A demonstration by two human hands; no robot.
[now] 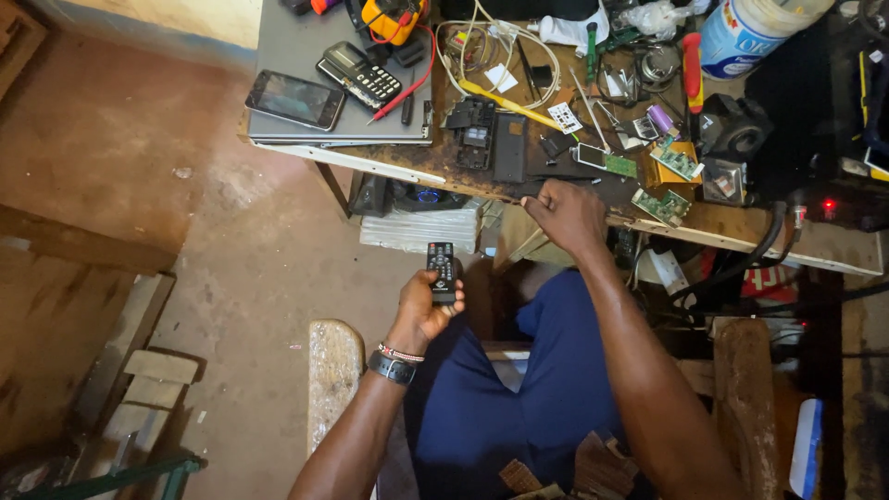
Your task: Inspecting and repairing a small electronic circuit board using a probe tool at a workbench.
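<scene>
My left hand (424, 310) grips a small black remote control (442, 269), held upright above my lap, buttons facing up. A dark watch and a beaded band sit on that wrist. My right hand (567, 215) reaches forward and rests on the front edge of the cluttered workbench (741, 231), fingers curled against the wood beside a black flat part (509, 146) and small green circuit boards (663, 206). Whether that hand pinches anything is hidden.
A grey closed laptop (306, 120) carries a smartphone (294, 98), a keypad phone (359, 74) and a yellow multimeter (393, 17). Cables, screwdrivers, a white tub (745, 35) and a black box crowd the bench. A wooden bench (333, 375) and planks lie on the earthen floor.
</scene>
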